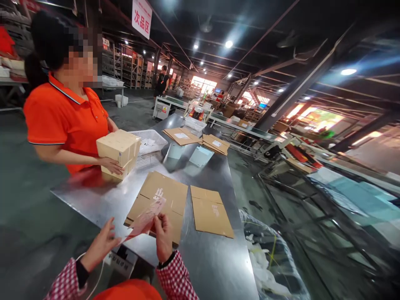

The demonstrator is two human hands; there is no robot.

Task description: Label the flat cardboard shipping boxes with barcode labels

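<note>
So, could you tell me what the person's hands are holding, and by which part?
Both the left hand and right hand pinch a thin pinkish slip by its lower end.

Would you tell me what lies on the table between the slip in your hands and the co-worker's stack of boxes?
In the head view, a flattened cardboard box lies between the slip and the stack of boxes.
</note>
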